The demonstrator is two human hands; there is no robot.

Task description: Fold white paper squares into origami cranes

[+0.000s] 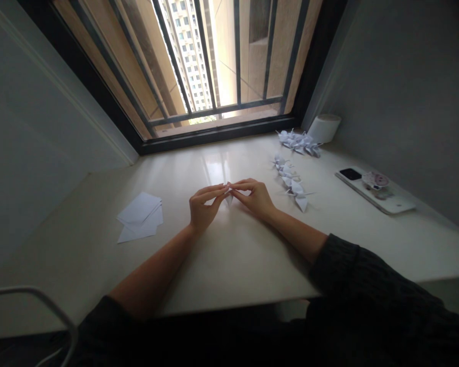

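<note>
Both my hands meet over the middle of the white ledge, pinching one small folded white paper (pixel 229 199). My left hand (pixel 205 205) grips it from the left between thumb and fingertips. From the other side my right hand (pixel 254 198) pinches it the same way. A pointed tip of the paper hangs below the fingertips; the rest is hidden behind them. To the right of my right hand runs a row of folded paper cranes (pixel 290 178). Flat white paper sheets (pixel 141 214) lie overlapping to the left of my left hand.
More paper cranes (pixel 299 142) are heaped at the back right beside a white cylindrical object (pixel 325 127). A phone (pixel 375 190) with a round grip lies near the right wall. Behind the ledge (pixel 229 265) is a barred window (pixel 222 109). A pale cable (pixel 34 291) curves at lower left.
</note>
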